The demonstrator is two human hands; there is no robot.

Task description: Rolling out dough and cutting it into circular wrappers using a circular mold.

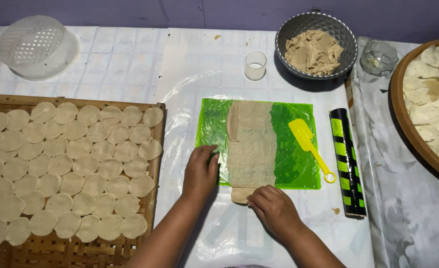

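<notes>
Dough sheet (251,144): my left hand (200,171) pins the green mat (291,159) flat; right hand (274,208), fingers curled, pinches its near edge; I advise lifting evenly.

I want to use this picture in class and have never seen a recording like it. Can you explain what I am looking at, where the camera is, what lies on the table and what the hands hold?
There is no machine: one camera on a person's head looks down at their two bare hands. The left hand presses flat on a green sheet. The right hand touches the near end of a flattened dough strip lying on that sheet; neither hand grips anything. A yellow spatula rests on the sheet, with a striped black-and-green roller beside it. To the left, a woven tray carries rows of dough rounds. Behind are a grey bowl of dough scraps and a small white cup.
</notes>
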